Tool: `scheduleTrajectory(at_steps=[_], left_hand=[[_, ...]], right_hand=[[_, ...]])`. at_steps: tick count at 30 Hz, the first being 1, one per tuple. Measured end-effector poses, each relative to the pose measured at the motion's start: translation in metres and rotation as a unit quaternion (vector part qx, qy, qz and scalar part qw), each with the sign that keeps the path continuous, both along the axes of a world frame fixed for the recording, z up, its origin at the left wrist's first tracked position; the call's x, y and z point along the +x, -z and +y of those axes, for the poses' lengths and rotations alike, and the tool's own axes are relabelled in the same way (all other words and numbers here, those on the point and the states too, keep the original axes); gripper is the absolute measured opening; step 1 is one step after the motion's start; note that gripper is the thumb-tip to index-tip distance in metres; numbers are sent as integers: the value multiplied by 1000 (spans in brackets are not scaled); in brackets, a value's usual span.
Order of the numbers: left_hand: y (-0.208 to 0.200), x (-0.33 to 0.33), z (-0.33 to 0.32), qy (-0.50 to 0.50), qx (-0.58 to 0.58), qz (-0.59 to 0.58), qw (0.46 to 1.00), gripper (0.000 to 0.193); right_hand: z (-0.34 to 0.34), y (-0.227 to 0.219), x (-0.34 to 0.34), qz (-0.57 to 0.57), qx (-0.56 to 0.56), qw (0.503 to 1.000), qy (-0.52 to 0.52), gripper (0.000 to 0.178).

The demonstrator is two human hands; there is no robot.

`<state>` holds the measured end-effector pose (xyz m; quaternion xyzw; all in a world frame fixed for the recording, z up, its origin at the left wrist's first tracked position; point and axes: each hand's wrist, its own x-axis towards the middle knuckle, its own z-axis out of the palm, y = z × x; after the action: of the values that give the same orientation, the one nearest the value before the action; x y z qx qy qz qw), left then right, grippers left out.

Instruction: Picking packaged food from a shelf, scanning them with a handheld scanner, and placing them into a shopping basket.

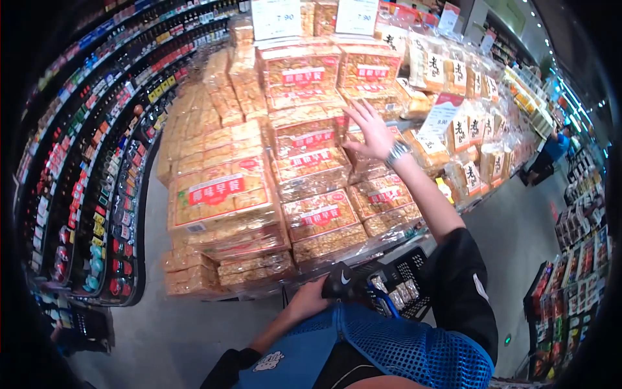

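My right hand [371, 134], with a wristwatch [398, 153] on its wrist, reaches over the stacked display with its fingers spread. Its fingertips lie over or against the clear-wrapped packs of golden-brown snack blocks [311, 139] with red labels; whether they touch is unclear. Low at the display's near edge is my left hand [307, 301], beside a black object [339, 282] with a small white mark. Its fingers are partly hidden, so its grip does not show. A black basket [414, 264] in front of my body holds several small wrapped items [403, 293] and something blue.
Larger snack packs [223, 194] are piled at the left of the display, white-labelled packs [476, 126] at the right. Price signs [277, 18] stand on top. Curved shelves [123, 194] line the left aisle. A person in blue [552, 150] is at far right, beyond racks [570, 285].
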<state>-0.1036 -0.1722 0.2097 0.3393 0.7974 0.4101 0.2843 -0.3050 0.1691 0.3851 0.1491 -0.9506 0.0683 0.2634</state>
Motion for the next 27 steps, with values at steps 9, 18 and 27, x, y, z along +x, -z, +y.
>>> scheduleTrajectory(at_steps=[9,18,27], left_hand=[[5,20,-56,-111,77,-29,990,61],[-17,11,-48,-102,119,-38,987,50],[-87,-4,18,82,177,-123,973,42]], right_hand=[[-31,34,-70,-36,81,994,69,82],[6,-4,104,67,-74,988,117,64],[77,131,348,-157,-897,394,-126,44]])
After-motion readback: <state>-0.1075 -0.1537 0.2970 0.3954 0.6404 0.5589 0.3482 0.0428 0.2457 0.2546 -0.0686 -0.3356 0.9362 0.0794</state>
